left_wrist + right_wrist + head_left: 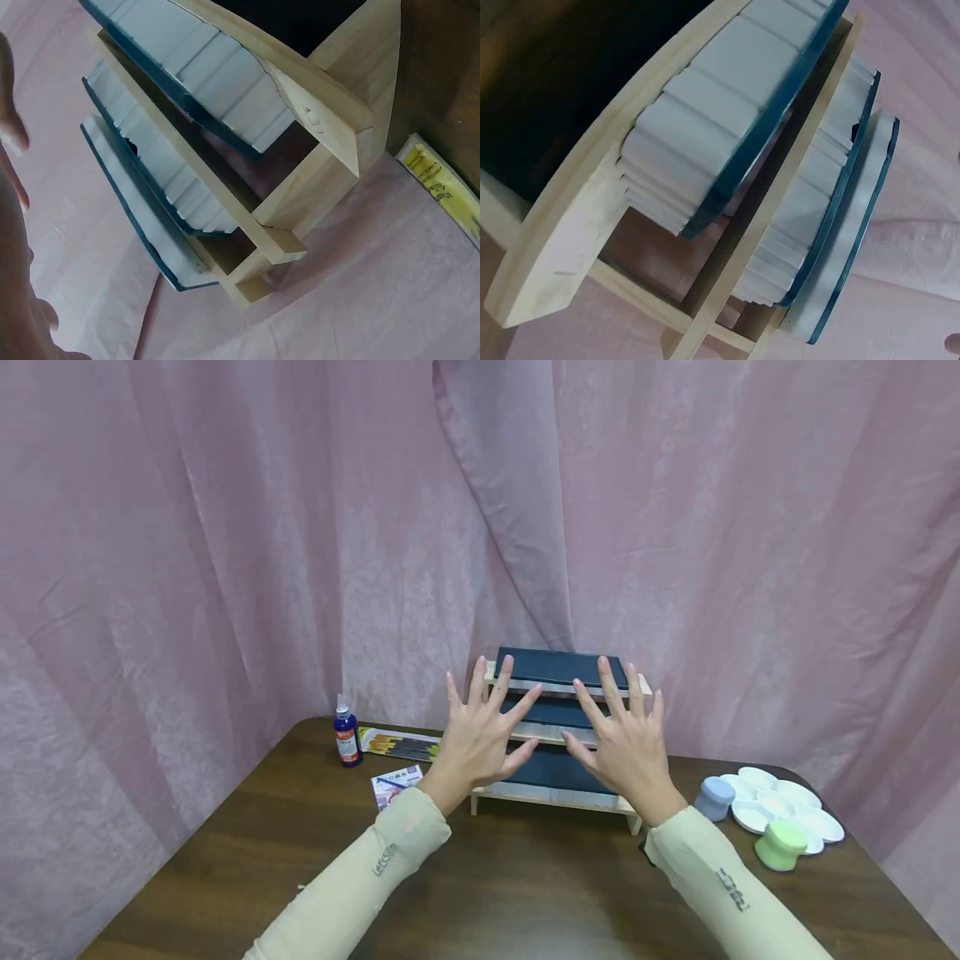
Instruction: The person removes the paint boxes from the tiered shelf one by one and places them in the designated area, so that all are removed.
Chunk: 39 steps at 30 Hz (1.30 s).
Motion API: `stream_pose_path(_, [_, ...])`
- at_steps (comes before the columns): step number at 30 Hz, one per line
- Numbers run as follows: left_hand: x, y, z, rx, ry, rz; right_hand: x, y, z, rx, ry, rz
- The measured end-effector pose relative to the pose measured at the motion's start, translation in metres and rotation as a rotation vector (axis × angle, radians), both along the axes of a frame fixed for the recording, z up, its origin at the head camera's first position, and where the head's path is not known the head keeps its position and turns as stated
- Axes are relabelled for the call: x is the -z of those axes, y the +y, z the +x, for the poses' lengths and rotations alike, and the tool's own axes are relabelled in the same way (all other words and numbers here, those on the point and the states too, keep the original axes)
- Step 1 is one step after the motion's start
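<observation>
At wooden rack [319, 186] | left hand [477, 737], right hand [630, 750] spread, empty | blue bottle [347, 739]: head view only

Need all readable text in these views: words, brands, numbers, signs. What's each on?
Left sleeve: seems to start "Le"; the rest is too blurred to read.
Right sleeve: dark lettering, too blurred to read.
Bottle: printed label, too small to read.
Card: print, too small to read.
Brush packet: dark print on yellow in the left wrist view, unreadable.
No full word or number is legible.
</observation>
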State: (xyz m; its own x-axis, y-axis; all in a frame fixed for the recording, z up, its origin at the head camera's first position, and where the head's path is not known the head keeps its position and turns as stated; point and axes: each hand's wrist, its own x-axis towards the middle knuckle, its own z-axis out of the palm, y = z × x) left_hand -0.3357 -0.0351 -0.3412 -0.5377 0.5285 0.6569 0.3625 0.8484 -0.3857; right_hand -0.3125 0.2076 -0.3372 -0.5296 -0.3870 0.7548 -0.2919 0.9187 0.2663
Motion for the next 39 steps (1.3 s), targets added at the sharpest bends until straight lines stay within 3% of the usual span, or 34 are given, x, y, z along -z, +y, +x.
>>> stream_pose_path(4, [0.002,-0.007,0.005,0.037,0.024,0.032,0.001,0.004,0.004,-0.034,0.022,-0.011])
stream_pose_path(9, [0.004,-0.012,0.01,0.144,0.035,0.096,-0.002,0.008,0.008,-0.07,0.014,-0.079])
stream_pose_path(13, [0.008,-0.018,0.015,0.232,-0.007,0.182,-0.002,0.01,0.011,-0.096,-0.053,-0.17])
stream_pose_path(16, [0.013,-0.024,0.017,0.263,-0.059,0.236,0.001,0.011,0.012,-0.11,-0.121,-0.244])
stream_pose_path(29, [0.043,-0.042,0.014,0.252,-0.308,0.354,-0.004,0.023,0.013,-0.07,-0.386,-0.389])
stream_pose_path(39, [0.058,-0.053,0.006,0.204,-0.558,0.378,-0.014,0.03,0.001,-0.046,-0.549,-0.462])
